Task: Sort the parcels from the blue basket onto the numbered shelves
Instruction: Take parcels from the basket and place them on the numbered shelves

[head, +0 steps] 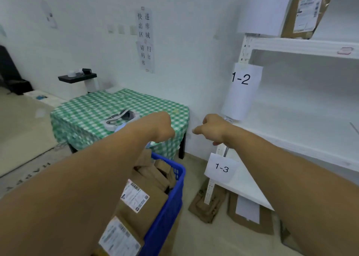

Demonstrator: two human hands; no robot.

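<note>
One white shelf unit (303,46) fills the right side. Left of it, against the wall, we see the desk (93,108) under a green checked cloth. On the floor in front of the desk, below our left forearm, sits the blue basket (167,207). It is packed with brown parcels (153,178), two of them showing white labels face up. One more brown parcel (305,15) leans upright on the top board. Two flat ones lie on the floor under the lowest board: a floor parcel (207,205) by the post and a second floor parcel (250,217) just right of it.

Our left hand (160,126) hangs in the air over the desk's near edge, wrist bent down. Its fingers are hidden behind the hand, so we cannot tell how they lie. Our right hand (212,128) is near the shelf post, apart from the left. Its fingers are loosely curled, one sticking out leftward, pinching nothing.

Tag "1-2" (240,79) hangs on the post above the right hand, tag "1-3" (221,168) below it. A grey-white handheld device (120,118) lies on the desk beyond our left forearm.
</note>
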